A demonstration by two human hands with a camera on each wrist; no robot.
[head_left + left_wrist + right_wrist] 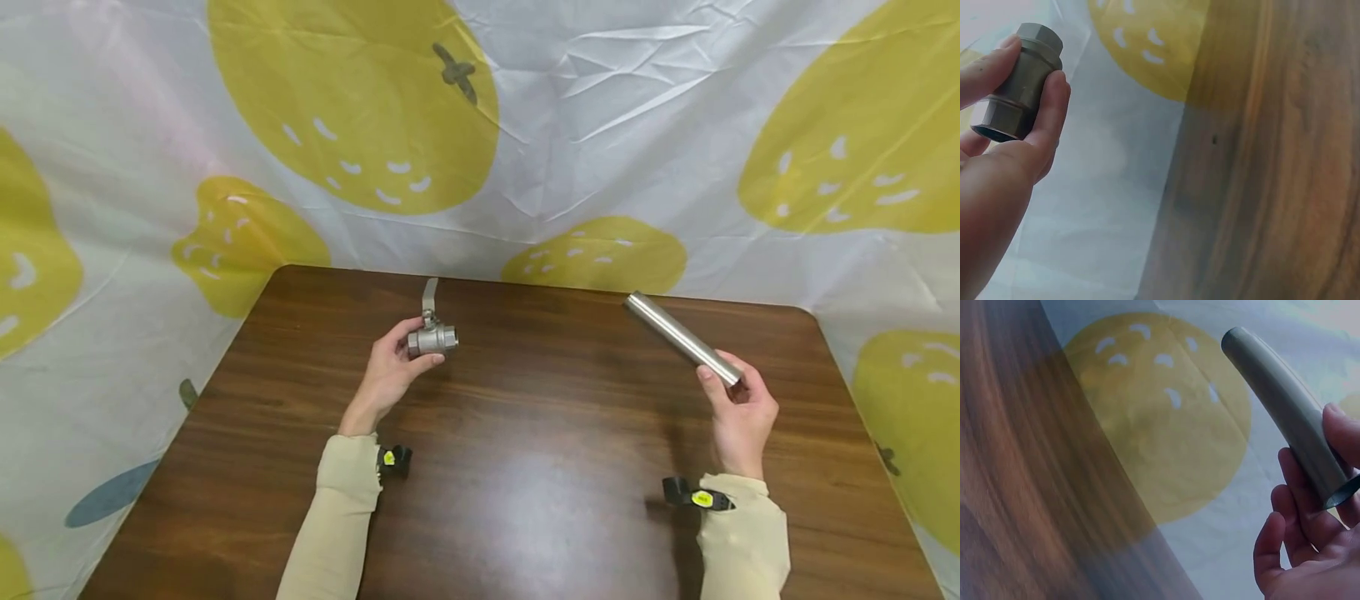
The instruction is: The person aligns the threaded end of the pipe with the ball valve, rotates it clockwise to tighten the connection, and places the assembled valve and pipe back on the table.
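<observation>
My left hand (388, 372) grips a metal ball valve (432, 339) by its body, above the left half of the table. The valve's lever handle points up in the head view; in the left wrist view the valve body (1027, 78) shows hexagonal ends and an open bore. On the right, my right hand (742, 417) pinches a straight steel pipe (678, 335) near its lower end. The pipe slants up and to the left, its far end free. From the right wrist the pipe (1282, 403) looks hollow, held between thumb and fingers. Valve and pipe are well apart.
A brown wooden table (517, 442) with rounded back corners lies beneath both hands. White cloth with yellow fruit prints (540, 150) hangs close behind its back edge and along both sides. A small black camera is strapped at each wrist.
</observation>
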